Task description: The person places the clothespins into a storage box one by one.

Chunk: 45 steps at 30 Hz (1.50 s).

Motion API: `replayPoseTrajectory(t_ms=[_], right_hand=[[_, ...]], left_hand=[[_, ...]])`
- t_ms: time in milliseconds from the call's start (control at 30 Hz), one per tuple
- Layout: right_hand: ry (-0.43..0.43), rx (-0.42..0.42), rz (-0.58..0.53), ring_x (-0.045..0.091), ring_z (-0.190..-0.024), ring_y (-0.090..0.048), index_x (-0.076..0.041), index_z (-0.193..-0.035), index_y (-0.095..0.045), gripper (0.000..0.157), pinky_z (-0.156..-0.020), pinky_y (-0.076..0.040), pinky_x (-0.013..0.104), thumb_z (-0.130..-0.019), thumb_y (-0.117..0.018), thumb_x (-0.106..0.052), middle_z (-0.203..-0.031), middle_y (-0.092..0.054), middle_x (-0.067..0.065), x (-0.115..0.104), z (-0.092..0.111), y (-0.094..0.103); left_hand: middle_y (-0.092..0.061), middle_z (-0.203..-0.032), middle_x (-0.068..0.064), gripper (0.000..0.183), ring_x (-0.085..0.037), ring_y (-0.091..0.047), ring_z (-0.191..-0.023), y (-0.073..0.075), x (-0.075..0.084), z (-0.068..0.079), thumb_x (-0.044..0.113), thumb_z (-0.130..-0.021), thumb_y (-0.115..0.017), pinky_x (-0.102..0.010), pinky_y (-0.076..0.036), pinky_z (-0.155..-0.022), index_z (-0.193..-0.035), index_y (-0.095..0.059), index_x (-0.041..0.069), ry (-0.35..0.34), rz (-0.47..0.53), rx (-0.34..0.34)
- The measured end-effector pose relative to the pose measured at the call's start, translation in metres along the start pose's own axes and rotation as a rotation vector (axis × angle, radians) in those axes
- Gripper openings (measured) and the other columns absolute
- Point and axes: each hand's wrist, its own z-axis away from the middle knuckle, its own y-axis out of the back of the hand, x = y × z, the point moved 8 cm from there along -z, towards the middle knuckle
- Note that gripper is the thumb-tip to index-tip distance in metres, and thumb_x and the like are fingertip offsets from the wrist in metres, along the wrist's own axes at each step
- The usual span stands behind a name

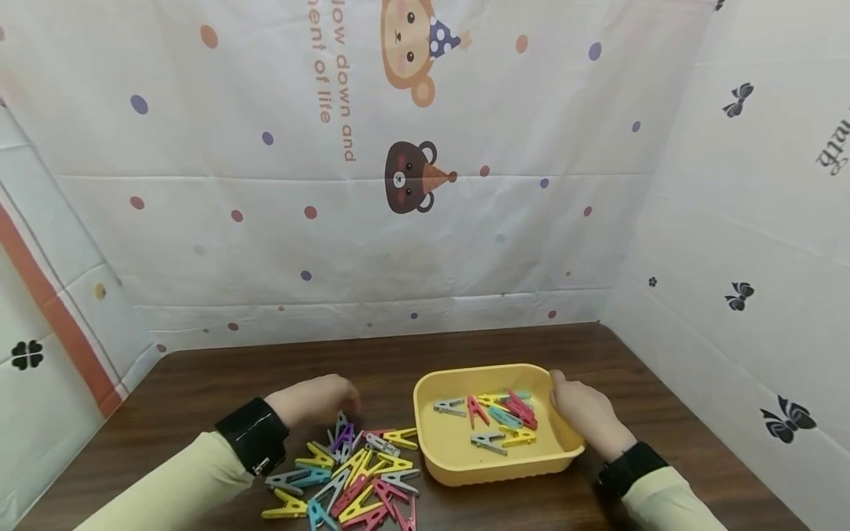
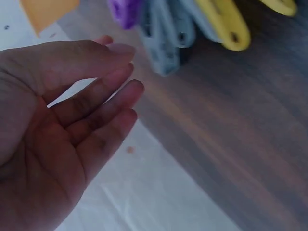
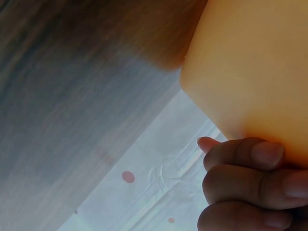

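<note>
My left hand point(image 1: 317, 402) hovers just above the far end of a pile of plastic clothespins point(image 1: 358, 472) in yellow, pink, blue, grey and purple. In the left wrist view its fingers point(image 2: 103, 103) are loosely bent with nothing between them. A grey clothespin point(image 2: 163, 43) and a purple clothespin point(image 2: 126, 12) lie close to the fingertips. My right hand point(image 1: 587, 413) grips the right side of a yellow plastic basket point(image 1: 425, 420), its thumb at the rim and curled fingers against the outer wall. Inside the basket lie several clothespins point(image 1: 505, 417) of mixed colours.
Both the pile and the basket are on a dark wooden table point(image 1: 226, 369), the pile to the left of the basket. A white printed sheet point(image 1: 332, 243) hangs behind the table's far edge, and another patterned sheet point(image 1: 724, 221) borders the right side.
</note>
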Motion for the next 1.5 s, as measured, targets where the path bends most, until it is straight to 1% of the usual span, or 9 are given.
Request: replayPoseTrajectory(t_ms=[67, 133, 333, 600, 800, 1000, 1200, 1367, 1500], right_hand=[[-0.006, -0.004, -0.003, 0.017, -0.056, -0.05, 0.014, -0.134, -0.046, 0.04, -0.051, -0.04, 0.03, -0.104, -0.048, -0.012, -0.065, -0.053, 0.006, 0.001, 0.0, -0.001], [-0.013, -0.009, -0.006, 0.018, -0.056, -0.051, 0.013, -0.133, -0.047, 0.039, -0.052, -0.04, 0.03, -0.103, -0.048, -0.012, -0.066, -0.053, 0.006, 0.002, 0.001, -0.002], [-0.021, -0.011, -0.006, 0.018, -0.058, -0.052, 0.013, -0.134, -0.046, 0.04, -0.053, -0.041, 0.031, -0.103, -0.048, -0.012, -0.067, -0.055, 0.007, 0.002, -0.001, -0.002], [-0.023, -0.007, -0.004, 0.018, -0.057, -0.051, 0.014, -0.136, -0.045, 0.042, -0.052, -0.04, 0.03, -0.103, -0.048, -0.012, -0.067, -0.055, 0.007, 0.001, -0.002, -0.003], [-0.019, -0.008, -0.008, 0.018, -0.057, -0.051, 0.014, -0.136, -0.046, 0.041, -0.052, -0.04, 0.03, -0.103, -0.048, -0.012, -0.067, -0.055, 0.007, 0.001, -0.002, -0.003], [-0.014, -0.005, 0.0, 0.017, -0.057, -0.052, 0.015, -0.136, -0.045, 0.042, -0.052, -0.041, 0.03, -0.104, -0.048, -0.012, -0.067, -0.056, 0.007, 0.001, -0.002, -0.003], [0.009, 0.023, 0.003, 0.016, -0.055, -0.05, 0.014, -0.133, -0.047, 0.039, -0.05, -0.039, 0.029, -0.103, -0.049, -0.011, -0.064, -0.053, 0.006, 0.001, 0.0, 0.0], [0.026, 0.039, 0.015, 0.016, -0.054, -0.049, 0.014, -0.132, -0.049, 0.038, -0.05, -0.04, 0.028, -0.103, -0.05, -0.01, -0.064, -0.054, 0.005, 0.0, 0.002, 0.0], [0.004, 0.017, -0.001, 0.016, -0.056, -0.05, 0.014, -0.134, -0.048, 0.039, -0.052, -0.041, 0.029, -0.103, -0.05, -0.011, -0.066, -0.055, 0.006, 0.002, 0.002, 0.0]], left_hand=[[-0.073, -0.095, -0.002, 0.042, -0.02, -0.068, -0.091, -0.006, -0.006, 0.001, -0.024, -0.075, -0.063, -0.039, -0.058, -0.083, -0.093, -0.077, 0.012, 0.044, 0.073, -0.021], [-0.073, -0.094, -0.002, 0.041, -0.019, -0.067, -0.091, -0.01, -0.008, 0.001, -0.023, -0.075, -0.064, -0.039, -0.058, -0.083, -0.092, -0.077, 0.012, 0.047, 0.089, -0.032], [-0.072, -0.091, 0.001, 0.036, -0.013, -0.065, -0.086, -0.017, -0.011, -0.002, -0.019, -0.077, -0.067, -0.032, -0.056, -0.078, -0.088, -0.076, 0.013, 0.025, 0.047, -0.026], [-0.07, -0.088, 0.001, 0.024, -0.015, -0.064, -0.084, -0.017, -0.015, -0.003, -0.01, -0.078, -0.079, -0.038, -0.057, -0.079, -0.086, -0.075, 0.012, 0.066, 0.017, 0.003], [-0.067, -0.085, 0.001, 0.019, -0.013, -0.058, -0.078, -0.01, -0.019, 0.0, -0.005, -0.078, -0.08, -0.037, -0.055, -0.074, -0.082, -0.072, 0.012, 0.088, 0.009, 0.045], [-0.064, -0.08, 0.004, 0.015, -0.008, -0.053, -0.073, 0.012, -0.02, -0.001, 0.0, -0.082, -0.079, -0.029, -0.049, -0.068, -0.084, -0.07, 0.012, 0.065, 0.041, 0.118], [-0.063, -0.08, 0.006, 0.01, -0.004, -0.05, -0.07, 0.028, -0.003, -0.007, 0.005, -0.086, -0.078, -0.023, -0.046, -0.065, -0.089, -0.071, 0.012, -0.025, 0.058, 0.163], [-0.065, -0.081, 0.006, 0.009, -0.005, -0.051, -0.07, 0.037, 0.018, -0.016, 0.006, -0.087, -0.077, -0.024, -0.047, -0.066, -0.091, -0.073, 0.012, -0.056, 0.067, 0.177], [-0.068, -0.084, 0.004, 0.008, -0.005, -0.053, -0.072, 0.051, 0.037, -0.027, 0.007, -0.089, -0.076, -0.023, -0.049, -0.068, -0.095, -0.073, 0.011, -0.102, 0.055, 0.186]])
